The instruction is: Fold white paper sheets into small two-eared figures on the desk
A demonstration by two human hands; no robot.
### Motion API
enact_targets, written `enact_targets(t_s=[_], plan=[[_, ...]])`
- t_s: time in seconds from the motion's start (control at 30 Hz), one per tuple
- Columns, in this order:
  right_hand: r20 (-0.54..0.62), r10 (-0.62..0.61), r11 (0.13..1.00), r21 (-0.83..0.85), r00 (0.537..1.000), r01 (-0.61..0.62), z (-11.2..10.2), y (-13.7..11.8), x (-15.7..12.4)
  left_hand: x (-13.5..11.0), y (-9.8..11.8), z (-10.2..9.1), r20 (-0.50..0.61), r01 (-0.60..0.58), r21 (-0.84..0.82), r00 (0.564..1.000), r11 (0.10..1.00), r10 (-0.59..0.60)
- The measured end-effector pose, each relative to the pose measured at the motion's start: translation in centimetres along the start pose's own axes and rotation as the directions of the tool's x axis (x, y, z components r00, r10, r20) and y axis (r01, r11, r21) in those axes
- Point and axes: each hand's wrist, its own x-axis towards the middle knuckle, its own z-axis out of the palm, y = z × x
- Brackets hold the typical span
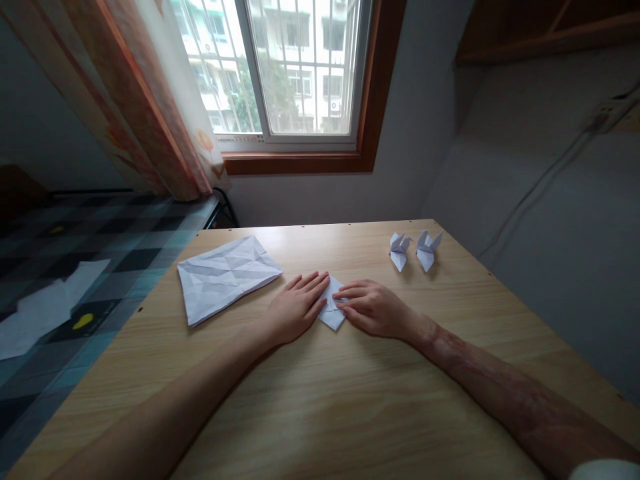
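A small folded sheet of white paper (332, 317) lies on the wooden table between my hands, a corner pointing toward me. My left hand (296, 308) rests flat with fingers stretched out, its fingertips pressing on the paper's left side. From the right, my right hand (373, 308) has its fingers bent and closed at the paper's right edge, thumb below the forefinger. Those fingertips hide part of the fold. Two white paper cranes (399, 251) stand at the back right of the table. Creased white sheets (227, 277) lie left of my left hand.
The light wooden table (320, 413) reaches toward the wall below a barred window (305, 73). On the left is a bed with a checked cover (125, 233), with loose white paper (45, 310) on it. A cable (537, 180) hangs along the right wall.
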Motion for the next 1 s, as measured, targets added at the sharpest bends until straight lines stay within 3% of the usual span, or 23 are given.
enact_targets(t_s=[0.23,0.5,0.67,0.87,1.0], plan=[[-0.042,-0.037,0.990,0.133,0.998,0.043,0.1,-0.2,-0.3,0.2,-0.8,0.1,0.006,0.011,-0.012,1.000,1.000,-0.011],[-0.027,0.021,0.998,0.055,0.999,-0.019,0.1,0.1,-0.1,-0.2,-1.5,-0.2,0.104,-0.081,0.071,0.992,0.994,0.073],[-0.032,0.071,0.997,-0.027,0.997,-0.072,0.0,0.2,0.0,-0.5,-1.0,-0.4,0.015,-0.092,0.026,0.996,0.995,0.092],[-0.070,0.080,0.996,-0.025,0.994,-0.081,-0.1,0.0,0.0,-0.5,-0.1,-1.0,-0.224,-0.090,0.048,0.970,0.995,0.098],[-0.063,0.068,0.998,-0.012,0.996,-0.069,-0.1,-0.1,-0.1,-0.5,0.4,-1.2,-0.216,-0.222,0.004,0.952,0.975,0.218]])
